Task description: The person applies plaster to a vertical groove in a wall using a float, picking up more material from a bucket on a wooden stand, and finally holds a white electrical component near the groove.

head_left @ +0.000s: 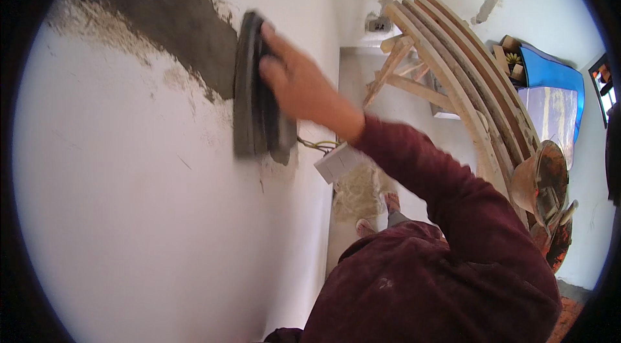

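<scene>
Gripping a long, dark grey, blurred float (247, 97) are the right hand's fingers (279, 44).

Wall (129, 213) over here's white w/ dk grey plaster (162, 16), edges mottled; float (248, 94) blk; sweatshirt (420, 285) maroon w/ pale smudge; planks (467, 74) tan & brn; sheet (550, 71) bright blue.

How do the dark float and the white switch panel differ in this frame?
Support: the dark float is gripped by the right hand at the wall, while the white switch panel has no hand on it and is on loose wires.
Pose: the dark float's long side runs nearly up and down the picture; the white switch panel sits tilted.
Both are beside the same wall.
</scene>
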`<act>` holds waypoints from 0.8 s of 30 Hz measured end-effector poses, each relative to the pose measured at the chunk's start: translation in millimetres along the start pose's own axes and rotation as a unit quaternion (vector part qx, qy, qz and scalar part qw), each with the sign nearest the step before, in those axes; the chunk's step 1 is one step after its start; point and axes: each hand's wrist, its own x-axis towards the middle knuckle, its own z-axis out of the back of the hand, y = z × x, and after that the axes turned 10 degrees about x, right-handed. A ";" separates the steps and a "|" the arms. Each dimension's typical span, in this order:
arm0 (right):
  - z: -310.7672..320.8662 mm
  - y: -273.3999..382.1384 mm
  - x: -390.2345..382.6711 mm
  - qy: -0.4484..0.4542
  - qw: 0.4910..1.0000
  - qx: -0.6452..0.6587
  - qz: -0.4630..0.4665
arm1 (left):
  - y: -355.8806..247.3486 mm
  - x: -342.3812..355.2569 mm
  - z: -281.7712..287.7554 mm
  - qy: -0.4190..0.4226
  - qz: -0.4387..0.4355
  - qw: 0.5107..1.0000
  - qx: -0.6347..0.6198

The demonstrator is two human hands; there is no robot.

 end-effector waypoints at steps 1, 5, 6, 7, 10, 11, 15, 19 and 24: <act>-14.6 -0.1 -23.3 0.004 0.995 -0.041 0.096 | -1.4 -0.7 -0.5 -0.005 -0.002 1.000 0.004; -18.5 6.0 -30.9 0.033 0.998 -0.024 0.045 | -1.6 -1.5 0.7 -0.007 -0.004 1.000 0.013; -5.1 3.0 -5.9 0.009 0.999 -0.016 0.030 | -2.2 0.1 0.8 -0.007 -0.006 1.000 0.010; 8.0 3.4 23.9 -0.014 0.999 -0.028 0.037 | -2.3 0.9 -1.2 -0.011 -0.005 1.000 0.010; -10.8 -1.7 -16.2 0.028 0.993 -0.063 0.100 | -3.4 1.0 -0.2 -0.016 -0.006 1.000 0.010; -29.2 6.4 -47.5 0.060 0.988 -0.048 0.134 | -2.1 -0.4 -0.2 -0.016 -0.007 1.000 0.012; -11.4 -14.3 3.0 -0.021 0.995 -0.075 0.058 | -0.5 0.2 1.4 -0.009 -0.018 1.000 0.020; 53.1 -62.1 112.1 -0.064 0.994 -0.086 0.006 | -0.4 1.8 -1.9 -0.010 -0.020 1.000 -0.014; 45.9 -80.7 92.5 -0.026 0.971 -0.199 0.131 | 0.1 2.8 -1.2 -0.002 -0.027 0.999 -0.021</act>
